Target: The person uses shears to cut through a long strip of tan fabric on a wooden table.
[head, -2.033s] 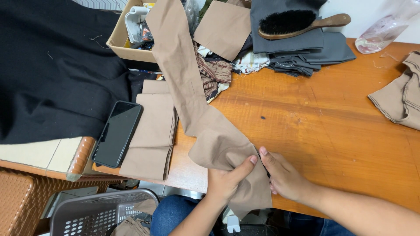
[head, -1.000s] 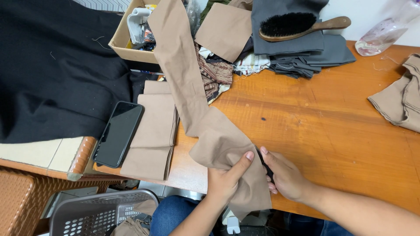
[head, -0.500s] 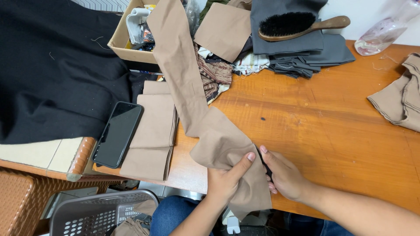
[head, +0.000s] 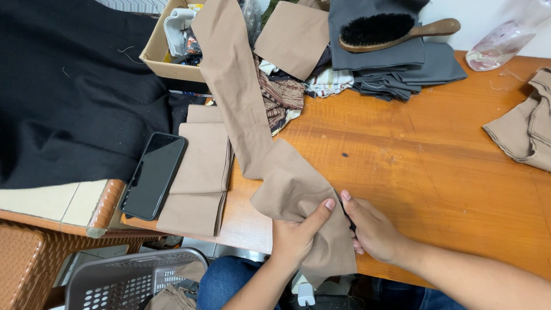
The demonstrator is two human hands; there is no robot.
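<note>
A long tan fabric strip [head: 247, 103] runs from the cardboard box at the top down to the front edge of the wooden table [head: 436, 155]. My left hand [head: 295, 235] pinches its lower bunched end from below, thumb up on the cloth. My right hand [head: 373, 229] grips the same end from the right side, fingers tucked under the fold. The lowest corner of the fabric hangs over the table edge toward my lap.
A black phone [head: 154, 174] lies beside folded tan pieces [head: 198, 172]. Black cloth [head: 69, 92] covers the left. A cardboard box [head: 163, 54], grey folded fabric [head: 396, 63] with a wooden brush [head: 390, 28], another tan piece [head: 525, 129], and a grey basket [head: 126, 281] below.
Both hands have stayed on the lower end of the tan strip, with only small shifts of the fingers and the fold. Everything else is still.
</note>
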